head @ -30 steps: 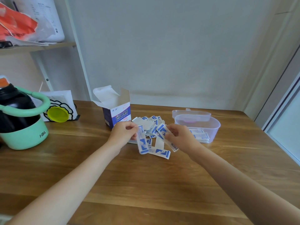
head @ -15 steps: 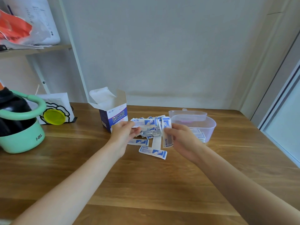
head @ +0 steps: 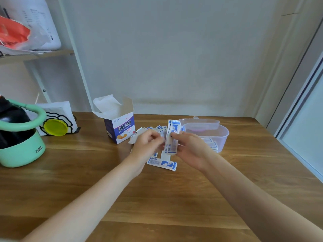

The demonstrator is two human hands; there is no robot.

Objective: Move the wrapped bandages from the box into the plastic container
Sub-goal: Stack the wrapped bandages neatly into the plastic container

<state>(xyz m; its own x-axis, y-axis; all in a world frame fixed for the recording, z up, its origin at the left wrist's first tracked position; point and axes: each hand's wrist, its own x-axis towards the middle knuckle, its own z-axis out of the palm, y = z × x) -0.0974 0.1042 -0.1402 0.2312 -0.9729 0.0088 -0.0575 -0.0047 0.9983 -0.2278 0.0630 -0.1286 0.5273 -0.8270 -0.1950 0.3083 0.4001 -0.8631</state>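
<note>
An open blue-and-white bandage box (head: 120, 128) stands on the wooden table (head: 157, 198). Beside it lies a loose pile of wrapped bandages (head: 158, 128), and one single wrapped bandage (head: 162, 164) lies nearer to me. My right hand (head: 190, 149) pinches a small upright stack of wrapped bandages (head: 172, 137) above the pile. My left hand (head: 146, 145) has curled fingers right beside that stack; whether it pinches the stack is blurred. The clear plastic container (head: 222, 137) sits to the right, with a few wrapped bandages (head: 212, 144) inside.
The container's clear lid (head: 199, 122) lies behind it. At the far left stand a mint-green and black jug (head: 19, 135) and a white paper bag with a yellow disc (head: 56, 123). A shelf with bags (head: 26, 32) hangs above. The table's right edge borders a door frame.
Both hands have risen from the pile and come together. The bandages held apart a second ago are now gathered into one upright stack in my right hand.
</note>
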